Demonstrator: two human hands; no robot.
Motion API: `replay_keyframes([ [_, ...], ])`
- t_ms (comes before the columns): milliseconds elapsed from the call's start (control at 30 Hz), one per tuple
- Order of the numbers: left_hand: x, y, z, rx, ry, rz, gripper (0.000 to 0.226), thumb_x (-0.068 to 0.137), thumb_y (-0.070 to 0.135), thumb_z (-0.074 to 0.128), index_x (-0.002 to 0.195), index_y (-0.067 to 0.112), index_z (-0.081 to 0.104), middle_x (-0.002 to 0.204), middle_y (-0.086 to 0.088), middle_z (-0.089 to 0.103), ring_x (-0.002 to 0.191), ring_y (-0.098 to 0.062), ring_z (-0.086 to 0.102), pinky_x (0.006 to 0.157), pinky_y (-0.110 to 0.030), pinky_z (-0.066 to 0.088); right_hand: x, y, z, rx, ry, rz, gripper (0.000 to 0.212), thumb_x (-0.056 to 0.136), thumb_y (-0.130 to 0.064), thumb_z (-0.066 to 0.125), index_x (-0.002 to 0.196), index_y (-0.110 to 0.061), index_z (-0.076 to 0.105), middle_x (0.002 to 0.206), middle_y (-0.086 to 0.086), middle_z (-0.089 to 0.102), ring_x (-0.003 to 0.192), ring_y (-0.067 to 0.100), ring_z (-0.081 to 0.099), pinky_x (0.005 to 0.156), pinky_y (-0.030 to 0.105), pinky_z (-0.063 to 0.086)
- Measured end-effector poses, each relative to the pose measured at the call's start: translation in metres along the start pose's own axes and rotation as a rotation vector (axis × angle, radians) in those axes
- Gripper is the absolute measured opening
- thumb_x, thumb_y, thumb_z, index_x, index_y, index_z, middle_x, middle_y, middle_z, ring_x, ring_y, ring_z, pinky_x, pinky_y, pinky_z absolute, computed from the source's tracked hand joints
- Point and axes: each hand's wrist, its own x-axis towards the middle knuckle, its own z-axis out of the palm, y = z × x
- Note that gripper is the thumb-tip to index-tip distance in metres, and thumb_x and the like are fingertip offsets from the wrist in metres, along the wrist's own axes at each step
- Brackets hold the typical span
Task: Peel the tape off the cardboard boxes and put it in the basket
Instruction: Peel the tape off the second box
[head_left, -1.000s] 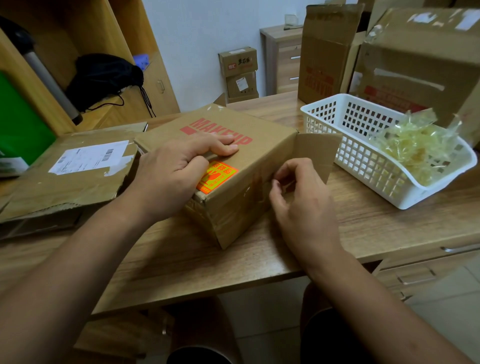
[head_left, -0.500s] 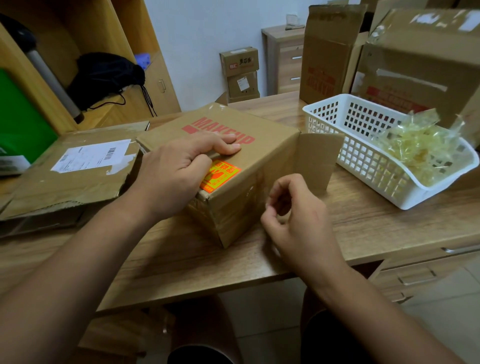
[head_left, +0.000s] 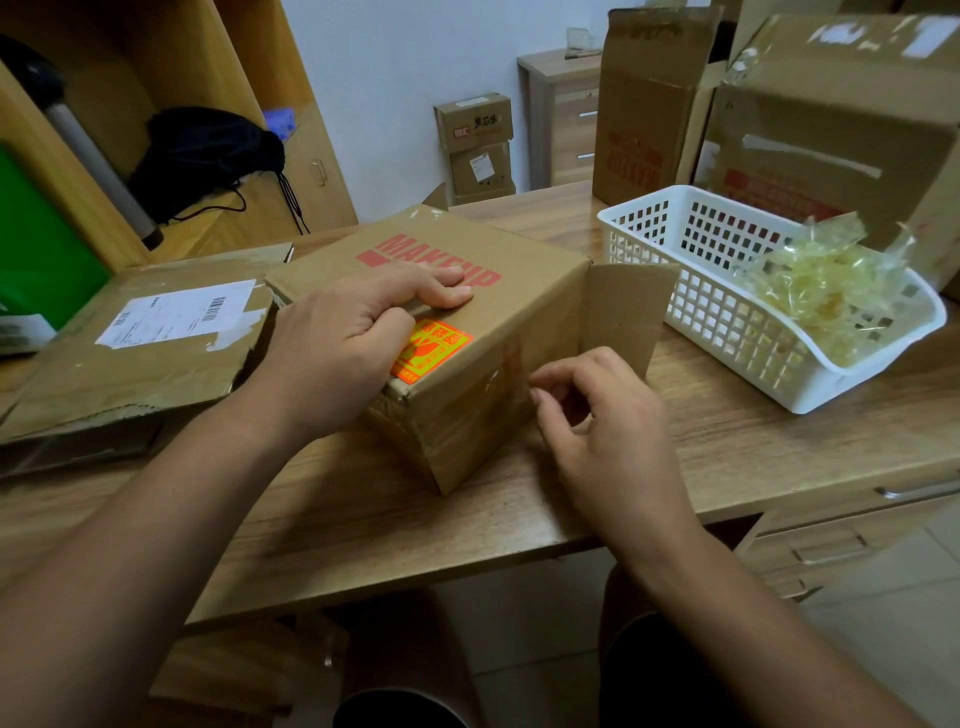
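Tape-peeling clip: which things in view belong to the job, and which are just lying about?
Job: MAKEUP box, left hand pressing its top, right hand curled at its side, white basket, peeled tape in it, large taped box behind.
Lying about: black bag, green object, small boxes by the wall, drawer unit.

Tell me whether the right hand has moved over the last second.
Yes. The right hand has drawn back from the box flap toward the desk's near edge, slightly left.
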Motion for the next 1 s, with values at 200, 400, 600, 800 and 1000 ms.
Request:
replay_keyframes([
  [200,0.0,0.0,0.0,-0.004,0.0,-0.003,0.047,0.083,0.041,0.031,0.112,0.058,0.065,0.127,0.042,0.057,0.129,0.009,0.047,0.103,-0.045,0.045,-0.024,-0.004,-0.01,0.008,-0.107,-0.067,0.01,0.092,-0.005,0.069,0.095,-0.015,0.068,0.093,-0.01,0.054,0.082,0.005,0.058,0.067,0.015,0.049],
  [400,0.001,-0.003,0.001,0.005,0.009,-0.002,0.047,0.085,0.038,0.032,0.113,0.056,0.066,0.126,0.043,0.057,0.128,0.012,0.046,0.1,-0.037,0.044,-0.035,-0.004,-0.019,0.116,-0.075,-0.063,0.006,0.091,-0.013,0.066,0.093,-0.018,0.066,0.099,-0.013,0.052,0.092,0.003,0.06,0.074,0.008,0.046],
  [600,0.001,-0.001,0.001,-0.004,0.013,-0.003,0.047,0.083,0.042,0.032,0.113,0.056,0.066,0.127,0.042,0.057,0.128,0.012,0.046,0.101,-0.037,0.044,-0.025,-0.003,-0.013,0.218,-0.071,-0.014,0.012,0.091,-0.019,0.071,0.089,-0.028,0.063,0.12,-0.012,0.061,0.12,0.004,0.059,0.095,0.009,0.042],
  [800,0.0,0.001,0.001,0.003,0.017,-0.02,0.046,0.086,0.036,0.034,0.112,0.057,0.066,0.126,0.043,0.057,0.128,0.012,0.046,0.104,-0.04,0.043,-0.018,-0.004,-0.007,0.697,-0.086,0.166,0.023,0.093,-0.007,0.062,0.089,-0.03,0.059,0.109,0.001,0.076,0.11,0.017,0.072,0.094,0.028,0.056],
  [1000,0.001,0.004,0.002,0.014,0.022,-0.036,0.044,0.088,0.033,0.035,0.11,0.053,0.068,0.127,0.039,0.059,0.128,0.009,0.047,0.105,-0.039,0.043,-0.021,-0.008,-0.006,0.705,-0.167,0.175,0.033,0.095,-0.003,0.06,0.098,-0.036,0.058,0.101,0.004,0.076,0.104,0.019,0.074,0.093,0.031,0.058],
])
